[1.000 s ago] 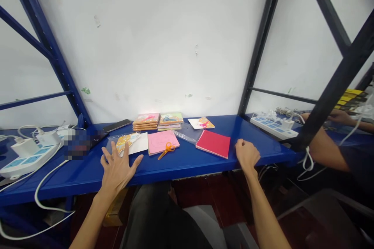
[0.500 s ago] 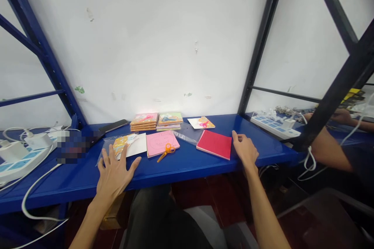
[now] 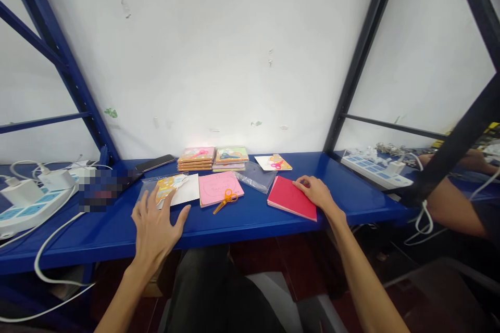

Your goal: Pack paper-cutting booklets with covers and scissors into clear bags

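Note:
My left hand [image 3: 156, 223], fingers spread, rests at the table's front left over the near edge of a clear plastic bag [image 3: 146, 186]. Beside its fingertips lie an orange-patterned card [image 3: 166, 187] and a white card [image 3: 188, 190]. My right hand [image 3: 317, 192] has its fingers curled together on the upper right part of a red paper stack [image 3: 287, 197]; how many sheets it grips cannot be made out. Between the hands, orange scissors [image 3: 225, 201] lie partly on a pink paper stack [image 3: 214, 187] with handwriting.
Packed paper sets stand in two piles, a left pile [image 3: 196, 158] and a right pile [image 3: 231, 157], by the wall. Another plastic bag [image 3: 255, 177] and a card with pink scissors [image 3: 273, 162] lie nearby. A phone [image 3: 156, 163] and power strips [image 3: 375, 170] flank the table [image 3: 242, 222].
My right hand has moved left from beside the red paper stack onto its upper right part, and the stack has turned slightly. My left hand stays spread in place. The view has shifted slightly.

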Action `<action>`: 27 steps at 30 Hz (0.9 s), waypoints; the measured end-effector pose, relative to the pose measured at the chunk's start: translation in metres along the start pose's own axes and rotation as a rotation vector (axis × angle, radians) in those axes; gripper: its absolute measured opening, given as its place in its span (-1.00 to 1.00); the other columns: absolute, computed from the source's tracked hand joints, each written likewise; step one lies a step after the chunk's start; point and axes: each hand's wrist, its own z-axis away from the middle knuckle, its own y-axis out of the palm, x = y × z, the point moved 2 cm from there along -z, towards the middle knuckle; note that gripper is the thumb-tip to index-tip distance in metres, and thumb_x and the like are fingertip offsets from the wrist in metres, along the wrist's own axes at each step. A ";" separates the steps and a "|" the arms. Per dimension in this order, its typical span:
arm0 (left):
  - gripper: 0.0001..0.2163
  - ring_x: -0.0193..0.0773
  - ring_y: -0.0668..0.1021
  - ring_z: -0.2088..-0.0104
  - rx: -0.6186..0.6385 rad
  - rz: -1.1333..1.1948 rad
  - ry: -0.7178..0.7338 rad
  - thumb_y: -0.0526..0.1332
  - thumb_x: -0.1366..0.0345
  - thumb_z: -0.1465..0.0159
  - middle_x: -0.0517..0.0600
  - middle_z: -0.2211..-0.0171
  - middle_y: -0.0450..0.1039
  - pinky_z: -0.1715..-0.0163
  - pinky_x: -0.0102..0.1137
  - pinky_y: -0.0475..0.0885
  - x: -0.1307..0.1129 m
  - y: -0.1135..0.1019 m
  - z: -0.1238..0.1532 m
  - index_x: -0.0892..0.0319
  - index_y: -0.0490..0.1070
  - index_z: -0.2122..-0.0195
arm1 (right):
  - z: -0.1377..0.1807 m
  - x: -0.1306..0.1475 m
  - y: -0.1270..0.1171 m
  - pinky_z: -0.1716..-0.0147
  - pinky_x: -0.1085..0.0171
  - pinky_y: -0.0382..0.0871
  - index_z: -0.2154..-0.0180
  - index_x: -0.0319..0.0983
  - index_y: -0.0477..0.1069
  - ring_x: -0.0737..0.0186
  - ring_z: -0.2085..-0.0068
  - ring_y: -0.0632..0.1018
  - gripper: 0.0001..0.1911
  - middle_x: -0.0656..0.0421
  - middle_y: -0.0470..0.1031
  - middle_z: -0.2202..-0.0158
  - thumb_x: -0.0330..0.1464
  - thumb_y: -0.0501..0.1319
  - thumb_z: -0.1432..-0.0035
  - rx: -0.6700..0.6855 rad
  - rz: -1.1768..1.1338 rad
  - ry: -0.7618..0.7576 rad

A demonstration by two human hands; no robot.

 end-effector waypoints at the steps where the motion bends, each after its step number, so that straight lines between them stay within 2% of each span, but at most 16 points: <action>1: -0.47 0.35 0.20 -0.33 0.013 0.060 0.005 0.04 0.02 -0.35 0.42 -0.29 0.23 -0.30 0.16 0.02 -0.011 -0.005 0.001 0.37 0.48 -0.10 | 0.003 -0.001 0.001 0.05 0.02 0.47 0.05 -0.25 0.51 0.12 0.09 0.58 -0.66 0.09 0.57 0.10 -0.12 0.20 -0.39 0.001 -0.005 -0.016; 3: -0.55 0.21 0.45 -0.11 0.070 0.153 0.031 0.02 0.04 -0.37 0.35 0.01 0.49 -0.19 0.05 0.25 -0.039 -0.011 0.009 0.30 0.54 0.09 | 0.011 0.000 0.001 0.07 0.08 0.44 0.09 -0.21 0.54 0.11 0.12 0.58 -0.65 0.11 0.58 0.16 -0.09 0.17 -0.38 0.002 -0.023 -0.049; 4: -0.58 0.08 0.55 0.07 0.138 0.215 0.053 0.00 0.04 -0.39 0.26 0.17 0.56 -0.06 -0.06 0.38 -0.056 -0.010 0.017 0.23 0.54 0.21 | 0.015 0.001 0.001 0.10 0.12 0.42 0.11 -0.18 0.56 0.10 0.13 0.57 -0.65 0.11 0.58 0.18 -0.08 0.16 -0.38 0.003 -0.035 -0.066; 6: -0.53 -0.14 0.58 0.41 0.297 0.351 0.069 -0.07 0.02 -0.44 0.06 0.47 0.55 0.32 -0.27 0.47 -0.090 0.000 0.040 0.14 0.51 0.38 | 0.025 0.006 0.001 0.14 0.18 0.39 0.14 -0.12 0.59 0.07 0.13 0.57 -0.64 0.12 0.59 0.22 -0.05 0.14 -0.36 0.006 -0.057 -0.102; 7: -0.49 -0.22 0.57 0.51 0.435 0.456 0.059 -0.10 0.01 -0.46 0.00 0.57 0.52 0.44 -0.35 0.44 -0.105 0.009 0.053 0.13 0.51 0.42 | 0.030 0.009 0.001 0.15 0.19 0.38 0.15 -0.10 0.60 0.06 0.14 0.57 -0.63 0.12 0.59 0.22 -0.04 0.13 -0.35 0.008 -0.066 -0.122; 8: -0.48 -0.22 0.57 0.55 0.692 0.675 -0.045 -0.06 -0.05 -0.44 0.01 0.59 0.54 0.51 -0.38 0.42 -0.118 0.022 0.068 0.17 0.53 0.39 | 0.036 0.012 0.001 0.14 0.19 0.37 0.15 -0.09 0.60 0.05 0.14 0.56 -0.62 0.12 0.59 0.22 -0.03 0.12 -0.34 0.010 -0.074 -0.141; 9: -0.47 -0.22 0.57 0.57 0.894 0.819 -0.165 0.02 -0.12 -0.39 0.05 0.55 0.58 0.54 -0.38 0.40 -0.127 0.034 0.081 0.21 0.54 0.36 | 0.042 0.016 0.001 0.14 0.19 0.37 0.15 -0.09 0.60 0.05 0.15 0.56 -0.61 0.12 0.59 0.22 -0.02 0.11 -0.34 0.011 -0.081 -0.159; 10: -0.47 -0.24 0.58 0.57 0.995 0.901 -0.276 0.10 -0.18 -0.33 0.11 0.47 0.62 0.57 -0.41 0.38 -0.132 0.045 0.091 0.25 0.55 0.29 | 0.048 0.020 0.002 0.13 0.18 0.37 0.16 -0.09 0.60 0.05 0.16 0.56 -0.61 0.11 0.59 0.22 -0.02 0.11 -0.34 0.012 -0.087 -0.176; 12: -0.36 -0.16 0.64 0.54 1.170 1.090 -0.473 0.08 -0.26 -0.28 0.22 0.34 0.67 0.69 -0.46 0.28 -0.136 0.061 0.101 0.30 0.52 0.10 | 0.060 0.027 0.004 0.11 0.15 0.36 0.17 -0.08 0.59 0.03 0.16 0.55 -0.60 0.11 0.58 0.23 -0.01 0.10 -0.35 0.013 -0.100 -0.200; 13: -0.32 -0.12 0.67 0.50 1.216 1.199 -0.537 0.05 -0.28 -0.28 0.27 0.29 0.67 0.70 -0.48 0.27 -0.135 0.065 0.102 0.32 0.50 0.04 | 0.065 0.031 0.006 0.11 0.13 0.36 0.17 -0.08 0.59 0.03 0.16 0.55 -0.60 0.11 0.57 0.23 0.00 0.09 -0.35 0.014 -0.109 -0.209; 15: -0.33 -0.05 0.72 0.38 1.253 1.427 -0.599 0.01 -0.25 -0.31 0.32 0.18 0.66 0.70 -0.51 0.29 -0.134 0.069 0.098 0.31 0.47 -0.03 | 0.074 0.041 0.009 0.11 0.11 0.35 0.19 -0.06 0.58 0.01 0.15 0.54 -0.61 0.12 0.56 0.23 0.00 0.10 -0.35 0.019 -0.134 -0.226; 17: -0.40 -0.04 0.73 0.33 1.208 1.546 -0.612 0.05 -0.18 -0.35 0.30 0.14 0.64 0.68 -0.54 0.31 -0.134 0.067 0.092 0.30 0.44 -0.05 | 0.080 0.051 0.012 0.13 0.09 0.35 0.21 -0.05 0.57 0.00 0.16 0.54 -0.64 0.12 0.56 0.25 -0.01 0.12 -0.34 0.021 -0.165 -0.235; 20: -0.51 -0.15 0.71 0.49 1.086 1.463 -0.692 0.20 -0.04 -0.33 0.18 0.31 0.65 0.72 -0.57 0.24 -0.136 0.067 0.091 0.30 0.37 -0.06 | 0.086 0.066 0.013 0.17 0.09 0.37 0.25 -0.06 0.56 -0.01 0.19 0.55 -0.68 0.14 0.55 0.29 -0.03 0.16 -0.32 0.012 -0.218 -0.233; 22: -0.55 -0.22 0.67 0.58 1.047 1.416 -0.696 0.24 0.03 -0.31 0.11 0.38 0.63 0.75 -0.58 0.20 -0.139 0.066 0.092 0.31 0.36 -0.05 | 0.088 0.069 0.010 0.18 0.11 0.41 0.27 -0.06 0.56 0.01 0.21 0.57 -0.68 0.15 0.58 0.30 -0.02 0.19 -0.30 0.002 -0.262 -0.227; 25: -0.56 -0.24 0.66 0.59 1.051 1.488 -0.576 0.22 0.03 -0.33 0.10 0.37 0.62 0.76 -0.58 0.20 -0.145 0.061 0.089 0.30 0.38 -0.04 | 0.092 0.055 0.002 0.17 0.15 0.47 0.21 -0.10 0.55 0.00 0.15 0.61 -0.58 0.08 0.62 0.16 0.04 0.10 -0.33 -0.094 -0.321 -0.156; 27: -0.54 -0.26 0.65 0.59 1.025 1.523 -0.507 0.21 0.00 -0.34 0.09 0.38 0.61 0.75 -0.58 0.22 -0.147 0.054 0.082 0.29 0.38 -0.06 | 0.096 0.033 -0.002 0.21 0.13 0.49 0.18 -0.15 0.54 -0.05 0.15 0.62 -0.47 0.00 0.63 0.13 0.10 0.05 -0.32 -0.212 -0.372 -0.005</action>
